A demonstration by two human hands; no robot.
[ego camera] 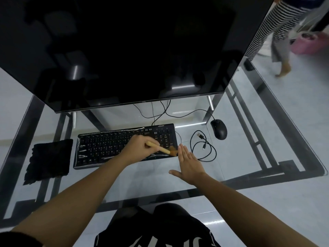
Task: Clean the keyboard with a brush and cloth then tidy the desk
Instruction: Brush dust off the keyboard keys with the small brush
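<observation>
A black keyboard (pixel 106 147) lies on the glass desk (pixel 146 177) below the monitor. My left hand (pixel 137 148) grips the wooden handle of a small brush (pixel 164 150), whose blurred bristles sit at the keyboard's right front corner. My right hand (pixel 189 164) is flat with straight fingers, just off the keyboard's right edge beside the bristles. A black cloth (pixel 49 161) lies flat to the left of the keyboard, apart from both hands.
A large dark monitor (pixel 124 50) overhangs the back of the desk. A black mouse (pixel 219 129) and a loose coiled USB cable (pixel 203 147) lie to the right of the keyboard. A person in striped trousers (pixel 277 32) walks at the far right.
</observation>
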